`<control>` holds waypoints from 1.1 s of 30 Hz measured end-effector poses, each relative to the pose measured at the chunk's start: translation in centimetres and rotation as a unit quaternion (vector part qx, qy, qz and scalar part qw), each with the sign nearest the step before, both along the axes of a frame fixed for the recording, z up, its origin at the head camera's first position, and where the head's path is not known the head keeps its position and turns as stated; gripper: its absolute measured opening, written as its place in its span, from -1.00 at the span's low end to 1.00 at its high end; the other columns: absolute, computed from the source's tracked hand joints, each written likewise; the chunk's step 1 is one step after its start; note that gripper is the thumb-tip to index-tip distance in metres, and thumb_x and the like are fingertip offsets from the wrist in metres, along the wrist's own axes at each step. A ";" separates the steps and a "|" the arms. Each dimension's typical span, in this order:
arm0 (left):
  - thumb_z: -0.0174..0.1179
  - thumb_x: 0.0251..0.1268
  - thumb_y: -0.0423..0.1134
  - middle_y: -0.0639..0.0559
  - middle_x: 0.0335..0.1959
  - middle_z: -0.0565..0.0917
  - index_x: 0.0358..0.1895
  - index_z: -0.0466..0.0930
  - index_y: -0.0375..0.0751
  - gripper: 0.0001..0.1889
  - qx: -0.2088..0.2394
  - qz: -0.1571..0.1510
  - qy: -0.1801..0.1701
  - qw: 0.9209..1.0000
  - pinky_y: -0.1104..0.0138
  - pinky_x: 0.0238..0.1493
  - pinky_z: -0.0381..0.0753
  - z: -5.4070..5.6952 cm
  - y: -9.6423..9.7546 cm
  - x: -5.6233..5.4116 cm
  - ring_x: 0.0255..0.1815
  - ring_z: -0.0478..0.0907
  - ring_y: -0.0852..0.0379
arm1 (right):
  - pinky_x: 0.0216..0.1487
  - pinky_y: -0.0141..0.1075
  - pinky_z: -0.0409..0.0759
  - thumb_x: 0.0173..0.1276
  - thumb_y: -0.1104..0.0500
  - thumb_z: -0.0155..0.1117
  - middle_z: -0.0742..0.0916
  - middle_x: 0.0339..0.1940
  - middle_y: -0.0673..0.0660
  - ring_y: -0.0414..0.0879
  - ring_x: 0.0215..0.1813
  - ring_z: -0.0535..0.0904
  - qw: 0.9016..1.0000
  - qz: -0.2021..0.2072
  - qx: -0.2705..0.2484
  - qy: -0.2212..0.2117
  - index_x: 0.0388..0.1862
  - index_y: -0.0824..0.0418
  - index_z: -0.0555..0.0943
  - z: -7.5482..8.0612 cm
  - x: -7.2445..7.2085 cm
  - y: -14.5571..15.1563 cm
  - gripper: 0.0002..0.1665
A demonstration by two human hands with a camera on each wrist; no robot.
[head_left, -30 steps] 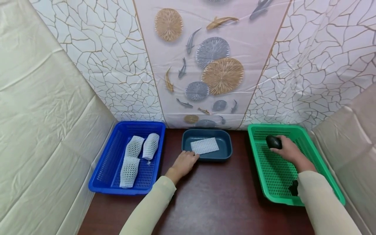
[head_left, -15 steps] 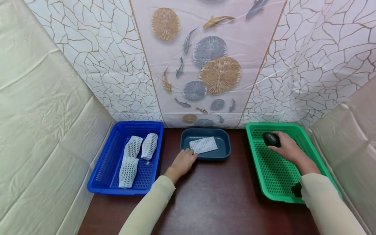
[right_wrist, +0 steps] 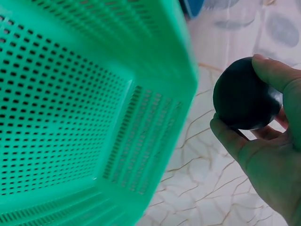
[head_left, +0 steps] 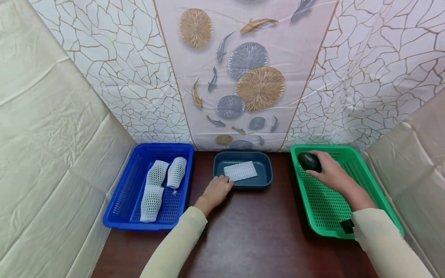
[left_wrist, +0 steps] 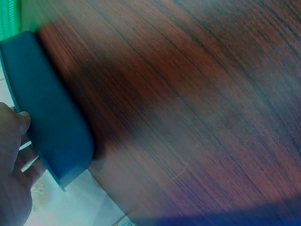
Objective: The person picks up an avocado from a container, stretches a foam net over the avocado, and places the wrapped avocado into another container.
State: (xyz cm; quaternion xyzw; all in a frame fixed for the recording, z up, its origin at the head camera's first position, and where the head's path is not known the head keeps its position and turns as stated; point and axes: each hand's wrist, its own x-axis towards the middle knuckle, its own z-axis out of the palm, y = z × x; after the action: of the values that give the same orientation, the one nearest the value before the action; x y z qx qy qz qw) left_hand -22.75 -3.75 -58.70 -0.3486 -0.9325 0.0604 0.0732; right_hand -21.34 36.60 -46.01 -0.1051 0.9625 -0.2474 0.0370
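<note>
My right hand (head_left: 330,170) grips a dark, smooth avocado (head_left: 309,161) above the left back part of the green basket (head_left: 321,231). The right wrist view shows the thumb on one side of the avocado (right_wrist: 242,96) and fingers on the other. My left hand (head_left: 216,190) holds the near left rim of a dark teal tray (head_left: 265,181). In the left wrist view its thumb lies over the rim of the tray (left_wrist: 56,113), with the fingers on the other side. A flat white foam net sleeve (head_left: 240,171) lies inside this tray.
At the left, a blue basket (head_left: 119,224) holds several white foam net sleeves (head_left: 151,204), rounded as if filled. A dark brown table (head_left: 250,231) lies under everything. Patterned cloth (head_left: 260,88) hangs behind. A black piece (head_left: 347,226) shows beside the right cuff.
My right hand has carried the avocado leftward and slightly up, toward the left back rim of the green basket. My left hand stays on the tray.
</note>
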 end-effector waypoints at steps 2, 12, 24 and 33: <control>0.24 0.46 -0.29 -0.02 -0.08 0.70 0.11 0.69 -0.05 -0.77 0.001 -0.001 0.002 1.000 0.20 -0.11 0.61 -0.1 0.0 -0.1 -0.08 0.60 0.02 | 0.13 0.35 0.49 0.46 0.16 0.36 0.35 0.43 0.55 0.45 0.33 0.38 1.000 0.006 -0.003 0.004 0.56 0.42 0.18 0.3 0.2 -0.6 -0.13; 0.23 0.47 -0.28 -0.02 -0.07 0.70 0.11 0.68 -0.04 -0.77 -0.006 0.000 0.008 1.000 0.20 -0.12 0.61 -0.4 -0.1 -0.5 -0.07 0.60 0.02 | 0.15 0.28 0.54 0.43 0.17 0.40 0.37 0.46 0.48 0.39 0.34 0.43 0.999 0.044 -0.005 0.013 0.57 0.36 0.21 0.4 1.4 -3.9 -0.13; 0.23 0.46 -0.30 -0.01 -0.08 0.71 0.06 0.70 -0.04 -0.79 0.004 0.000 0.004 1.000 0.20 -0.13 0.60 -0.4 0.2 -0.4 -0.08 0.60 0.03 | 0.13 0.20 0.59 0.38 0.20 0.45 0.47 0.38 0.38 0.27 0.26 0.51 0.996 0.080 -0.026 0.025 0.49 0.28 0.31 -1.9 3.6 -8.0 -0.21; 0.25 0.43 -0.30 0.00 -0.09 0.71 0.06 0.71 -0.03 -0.78 0.006 -0.001 0.010 1.000 0.20 -0.15 0.61 -0.3 0.2 -0.3 -0.10 0.61 0.02 | 0.04 0.04 0.66 0.34 0.22 0.49 0.51 0.35 0.31 0.17 0.20 0.58 0.994 0.095 -0.041 0.027 0.47 0.21 0.34 -4.2 5.4 -10.3 -0.20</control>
State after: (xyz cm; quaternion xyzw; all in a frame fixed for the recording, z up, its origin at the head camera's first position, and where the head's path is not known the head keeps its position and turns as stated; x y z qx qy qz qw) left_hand -23.04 -3.58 -59.04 -0.3485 -0.9317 0.0581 0.0845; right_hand -15.91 26.28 -50.26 -0.2047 0.9378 -0.2787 0.0297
